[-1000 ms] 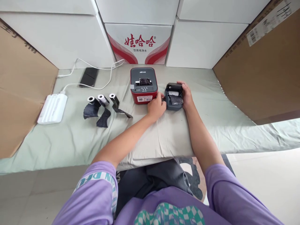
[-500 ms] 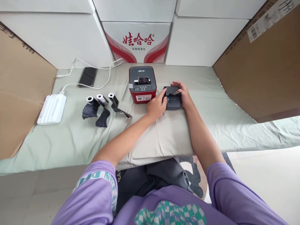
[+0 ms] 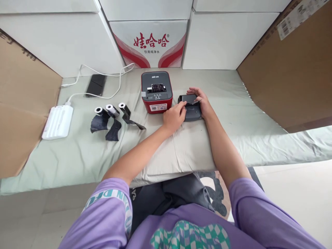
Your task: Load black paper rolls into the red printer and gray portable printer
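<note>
A small dark-grey portable printer (image 3: 192,114) lies on the cloth, with a black paper strip (image 3: 188,102) across its middle. My left hand (image 3: 174,116) is at its left side, fingertips closed on the left end of the strip. Against the right side rests my right hand (image 3: 203,103), gripping the body, its fingers curving around the far corner. Just left stands a larger red and black label printer (image 3: 157,91), a short piece of black paper sticking up from its slot. My fingers hide parts of the small printer's edges.
Three paper rolls with dark loose ends (image 3: 112,110) stand on the left. Behind them lies a black phone-like slab (image 3: 95,85). A white power strip (image 3: 57,121) has a white cable (image 3: 120,77). Cardboard (image 3: 287,76) flanks both sides; white boxes (image 3: 153,45) line the back.
My left fingertips have drawn together on the strip's left end. The black strip looks more raised over the small printer. The camera view has shifted slightly.
</note>
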`<state>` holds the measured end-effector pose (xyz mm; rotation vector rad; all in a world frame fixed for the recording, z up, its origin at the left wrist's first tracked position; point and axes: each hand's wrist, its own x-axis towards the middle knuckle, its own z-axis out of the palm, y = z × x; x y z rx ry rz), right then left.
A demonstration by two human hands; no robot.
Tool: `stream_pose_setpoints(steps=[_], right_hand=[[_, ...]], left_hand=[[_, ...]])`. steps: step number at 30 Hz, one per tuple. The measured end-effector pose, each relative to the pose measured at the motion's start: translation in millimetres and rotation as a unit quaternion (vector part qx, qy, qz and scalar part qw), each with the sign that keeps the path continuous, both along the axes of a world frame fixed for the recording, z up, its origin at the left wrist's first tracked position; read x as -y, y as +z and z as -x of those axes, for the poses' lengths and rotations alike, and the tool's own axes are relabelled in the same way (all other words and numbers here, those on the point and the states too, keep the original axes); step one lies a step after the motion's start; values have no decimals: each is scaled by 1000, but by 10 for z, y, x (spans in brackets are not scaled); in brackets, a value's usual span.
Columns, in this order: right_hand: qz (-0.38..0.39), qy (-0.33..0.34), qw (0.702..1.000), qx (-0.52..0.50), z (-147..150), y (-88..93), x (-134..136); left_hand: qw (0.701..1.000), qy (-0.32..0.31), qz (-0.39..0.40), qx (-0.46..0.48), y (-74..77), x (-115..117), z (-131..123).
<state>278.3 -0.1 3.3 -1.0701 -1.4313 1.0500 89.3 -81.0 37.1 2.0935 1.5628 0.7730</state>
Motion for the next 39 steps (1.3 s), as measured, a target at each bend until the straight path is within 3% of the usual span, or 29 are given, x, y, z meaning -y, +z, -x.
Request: stream_pose_setpoints(steps=[12, 31, 39], right_hand=[[33, 53, 998, -20, -40, 166, 85], [30, 37, 999, -21, -48, 85, 88], [64, 42, 988, -134, -48, 82, 57]], left_hand=[[1000, 20, 3, -21, 5, -82, 27], [998, 15, -9, -53, -21, -68, 19], [998, 42, -43, 4, -122, -98, 6]])
